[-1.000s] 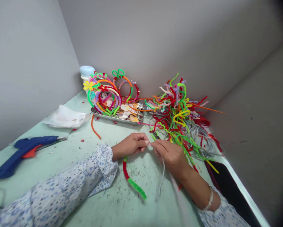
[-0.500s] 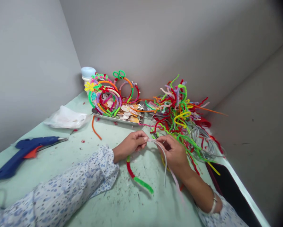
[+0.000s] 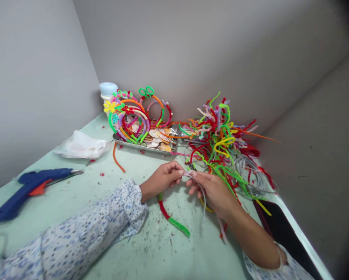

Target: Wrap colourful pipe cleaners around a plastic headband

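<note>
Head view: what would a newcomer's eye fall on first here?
Probably the bright tangle of pipe cleaners, right of centre at the back. Left of it, colourful fuzzy hoops stand by a metal tray. In the middle, the left hand and right hand pinch a pale pink strand.

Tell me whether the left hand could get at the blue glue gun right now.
Probably yes: nothing appears to stand between the left hand and the blue glue gun. The hand pinches a pale pink pipe cleaner, though, so it would likely have to let go first.
</note>
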{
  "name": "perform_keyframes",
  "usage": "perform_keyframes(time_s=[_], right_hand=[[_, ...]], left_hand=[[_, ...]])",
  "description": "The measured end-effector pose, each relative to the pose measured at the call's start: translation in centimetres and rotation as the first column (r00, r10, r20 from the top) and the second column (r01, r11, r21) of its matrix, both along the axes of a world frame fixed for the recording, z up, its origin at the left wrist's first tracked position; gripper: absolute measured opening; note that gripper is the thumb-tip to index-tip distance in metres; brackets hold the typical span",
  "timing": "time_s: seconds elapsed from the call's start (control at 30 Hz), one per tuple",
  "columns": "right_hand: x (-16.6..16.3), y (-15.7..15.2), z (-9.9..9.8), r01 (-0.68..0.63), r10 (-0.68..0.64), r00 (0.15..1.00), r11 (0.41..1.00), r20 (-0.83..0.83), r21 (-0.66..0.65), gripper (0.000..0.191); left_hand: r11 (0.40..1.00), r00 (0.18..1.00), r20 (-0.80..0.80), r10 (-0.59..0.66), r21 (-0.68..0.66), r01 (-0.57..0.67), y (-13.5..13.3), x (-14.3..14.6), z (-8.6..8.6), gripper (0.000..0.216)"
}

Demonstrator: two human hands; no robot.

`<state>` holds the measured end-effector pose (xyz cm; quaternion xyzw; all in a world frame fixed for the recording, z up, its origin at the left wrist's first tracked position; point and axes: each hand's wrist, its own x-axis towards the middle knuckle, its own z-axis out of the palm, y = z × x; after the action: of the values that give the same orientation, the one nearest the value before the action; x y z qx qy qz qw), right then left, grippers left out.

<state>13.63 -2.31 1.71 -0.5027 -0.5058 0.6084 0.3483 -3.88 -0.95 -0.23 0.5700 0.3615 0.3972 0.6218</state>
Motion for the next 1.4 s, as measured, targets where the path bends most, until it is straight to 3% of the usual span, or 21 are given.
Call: perform_keyframes(time_s=[0.23, 0.5, 0.8, 1.1, 1.4], right_hand=[[-0.1, 0.0, -0.7, 0.077, -0.072, 0.994, 0.996, -0.086, 0.050, 0.028], [-0.4, -0.1, -0.9, 0.120, -0.116, 0.991, 0.991, -0.065, 0.061, 0.030], [-0.3, 0.0, -1.3, 0.098, -0.111, 0.991, 0.980, 0.069, 0.171, 0.029], [-0.6, -0.4, -0.3, 0.093, -0.154, 0.954, 0.968, 0.259, 0.233, 0.027], [-0.8, -0.6, -0.6, 0.082, -0.226, 0.915, 0.916, 0.335, 0.392, 0.020]], left_hand=[[0.999, 0.999, -0.046, -0.004, 0.050, 0.006, -0.1, -0.1, -0.1, 0.022], [0.998, 0.995, -0.095, 0.008, 0.055, -0.003, -0.2, 0.0, 0.0, 0.021], [0.999, 0.984, -0.174, 0.035, 0.045, -0.028, -0.4, 0.1, 0.1, 0.021], [0.997, 0.981, -0.187, 0.055, 0.065, -0.043, -0.3, 0.1, -0.1, 0.023], [0.997, 0.981, -0.184, 0.058, 0.066, -0.047, -0.4, 0.3, 0.0, 0.022]])
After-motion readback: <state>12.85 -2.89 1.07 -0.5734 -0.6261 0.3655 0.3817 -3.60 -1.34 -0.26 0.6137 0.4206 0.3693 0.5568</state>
